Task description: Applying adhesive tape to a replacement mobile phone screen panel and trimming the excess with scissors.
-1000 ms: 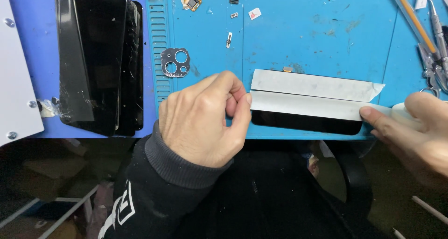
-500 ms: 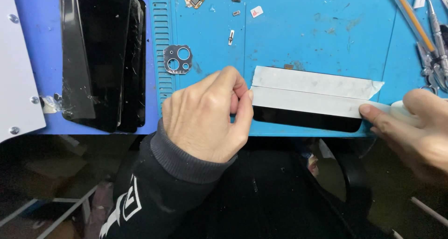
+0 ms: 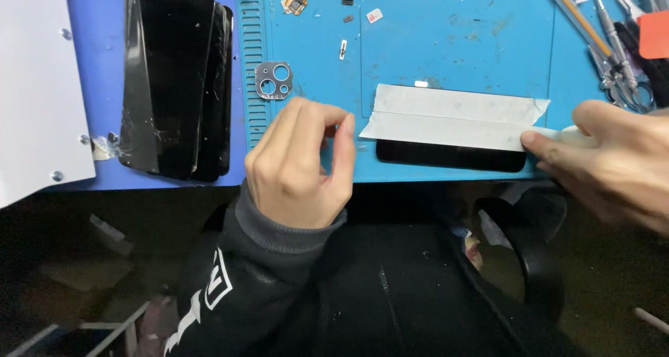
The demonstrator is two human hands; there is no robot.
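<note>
Lifting slightly off since a moment ago, the left hand [image 3: 296,165] is curling loosely, gripping nothing, beside the white tape strips [image 3: 453,116] covering a black phone [image 3: 449,156] at the mat's [image 3: 432,43] near edge, while right hand [image 3: 613,158] fingers are pinching the tape end, risking wrinkles or dragging the unsteadied phone off.

Bright, even overhead light on blue work mat [image 3: 446,43]; colours saturated, shadows short and soft. Glare streaks on glossy black phone screens [image 3: 174,78] at left; white panel [image 3: 35,85] near blown out. Below table edge, frame falls to deep shadow, detail lost in dark clothing. Left hand [image 3: 300,162] fairly sharp; right hand [image 3: 613,162] soft with motion blur at frame edge. White tape strip [image 3: 453,116] crisp. Slight wide-angle stretch toward corners.
</note>
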